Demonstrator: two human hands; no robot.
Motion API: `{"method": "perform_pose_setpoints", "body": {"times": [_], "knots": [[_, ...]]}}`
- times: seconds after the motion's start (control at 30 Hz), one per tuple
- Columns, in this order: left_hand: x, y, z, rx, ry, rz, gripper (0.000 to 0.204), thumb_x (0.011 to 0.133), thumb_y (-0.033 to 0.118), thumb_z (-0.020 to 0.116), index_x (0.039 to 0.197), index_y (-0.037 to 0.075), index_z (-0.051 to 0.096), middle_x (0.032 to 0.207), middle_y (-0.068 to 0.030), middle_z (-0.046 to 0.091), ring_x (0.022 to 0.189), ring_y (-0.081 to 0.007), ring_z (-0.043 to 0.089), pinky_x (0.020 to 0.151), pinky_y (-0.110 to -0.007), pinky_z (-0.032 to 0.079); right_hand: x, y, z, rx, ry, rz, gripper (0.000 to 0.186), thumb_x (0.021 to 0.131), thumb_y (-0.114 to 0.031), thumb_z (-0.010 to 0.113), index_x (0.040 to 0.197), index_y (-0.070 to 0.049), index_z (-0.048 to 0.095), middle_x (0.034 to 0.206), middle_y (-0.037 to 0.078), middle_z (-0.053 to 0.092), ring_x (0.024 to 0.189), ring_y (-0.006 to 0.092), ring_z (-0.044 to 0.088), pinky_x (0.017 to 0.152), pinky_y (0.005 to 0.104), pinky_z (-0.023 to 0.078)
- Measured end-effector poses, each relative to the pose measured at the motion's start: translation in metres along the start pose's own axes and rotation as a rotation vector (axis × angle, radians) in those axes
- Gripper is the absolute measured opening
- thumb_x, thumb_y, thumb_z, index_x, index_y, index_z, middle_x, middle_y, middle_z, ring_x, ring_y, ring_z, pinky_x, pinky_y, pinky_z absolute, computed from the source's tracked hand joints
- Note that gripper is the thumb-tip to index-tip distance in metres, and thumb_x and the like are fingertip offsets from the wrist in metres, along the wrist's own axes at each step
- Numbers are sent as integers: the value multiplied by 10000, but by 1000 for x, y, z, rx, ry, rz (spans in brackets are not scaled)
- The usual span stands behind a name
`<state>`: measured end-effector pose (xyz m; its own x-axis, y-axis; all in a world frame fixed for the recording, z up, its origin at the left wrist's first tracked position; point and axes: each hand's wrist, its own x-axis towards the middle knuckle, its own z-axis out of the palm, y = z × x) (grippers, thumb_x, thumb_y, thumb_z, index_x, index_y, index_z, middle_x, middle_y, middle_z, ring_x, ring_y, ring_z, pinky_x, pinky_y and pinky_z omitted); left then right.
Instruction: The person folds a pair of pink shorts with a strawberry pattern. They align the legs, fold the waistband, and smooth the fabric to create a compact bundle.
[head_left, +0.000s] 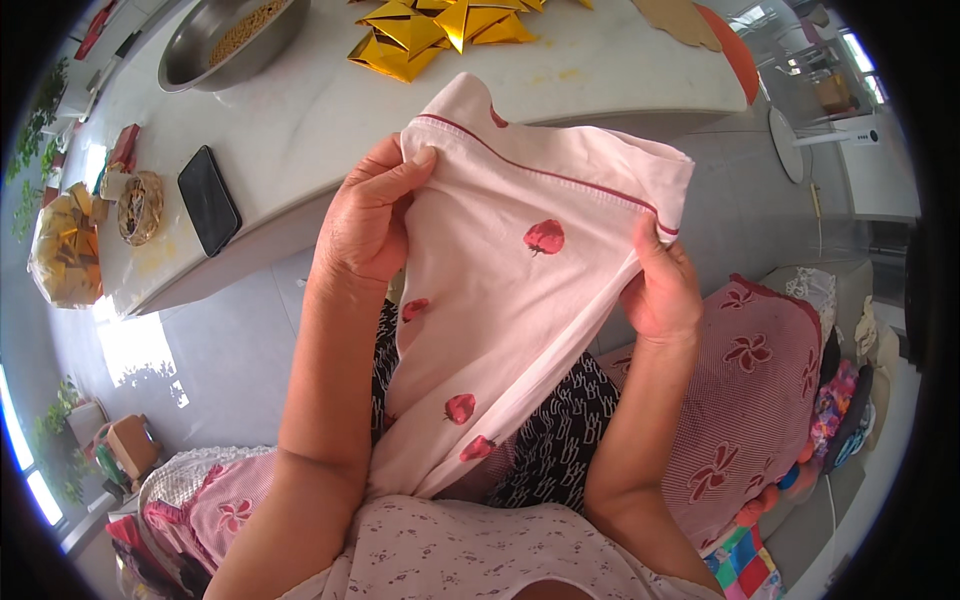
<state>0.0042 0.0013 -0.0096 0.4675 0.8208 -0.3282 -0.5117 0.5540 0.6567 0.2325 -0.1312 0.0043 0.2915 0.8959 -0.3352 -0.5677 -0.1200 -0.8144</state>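
Observation:
A pale pink pajama garment (490,290) with a red strawberry print is stretched between my two hands over my lap. Its wide cuff, edged with dark red piping, lies at the far end; whether this is a leg or a sleeve I cannot tell. My left hand (370,215) pinches the cloth at the left end of the cuff, thumb on top. At the cuff's right end, my right hand (662,285) grips the edge with the thumb over the piping. The cloth narrows toward my body, and its near end bunches against my shirt.
Ahead stands a pale stone-topped table (320,130). On it are folded gold foil pieces (400,45), a steel bowl (185,60) of small tan grains and a black phone (210,200). A clear bag (65,255) stands by its left end. A patterned pink seat cover (740,400) lies beside me.

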Motion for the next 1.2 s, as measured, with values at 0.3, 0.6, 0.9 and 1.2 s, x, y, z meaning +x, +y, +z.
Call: {"method": "perform_pose_setpoints", "body": {"times": [0.3, 0.6, 0.9, 1.2], "knots": [[-5, 9, 5, 25, 23, 18, 223, 866, 81, 616, 1071, -1, 638, 995, -96, 669, 896, -192, 636, 821, -322, 512, 8, 4, -5, -50, 19, 5, 261, 884, -130, 643, 1124, -31, 618, 1073, 70, 651, 971, 180, 610, 872, 345, 485], [5, 7, -14, -14, -34, 29, 217, 864, 88, 614, 1058, -8, 633, 967, -103, 674, 846, -196, 648, 798, -324, 525, 11, 7, 2, 151, 45, -84, 251, 905, -152, 621, 1128, -41, 596, 1121, 88, 635, 1019, 201, 604, 898, 361, 491], [-6, 4, 7, -8, 47, 24, 222, 858, 126, 666, 1047, 12, 638, 961, -93, 674, 854, -185, 648, 790, -331, 534, 9, 5, 2, 135, -2, -250, 267, 917, -154, 604, 1141, -10, 589, 1118, 88, 635, 999, 186, 607, 891, 337, 486], [-6, 4, 7, 22, 37, 91, 184, 870, 69, 644, 1051, 38, 639, 972, -67, 674, 865, -164, 642, 792, -325, 534, 10, 3, -5, 84, 57, -314, 270, 900, -88, 609, 1159, -11, 596, 1097, 80, 643, 997, 177, 597, 909, 321, 465]]}}
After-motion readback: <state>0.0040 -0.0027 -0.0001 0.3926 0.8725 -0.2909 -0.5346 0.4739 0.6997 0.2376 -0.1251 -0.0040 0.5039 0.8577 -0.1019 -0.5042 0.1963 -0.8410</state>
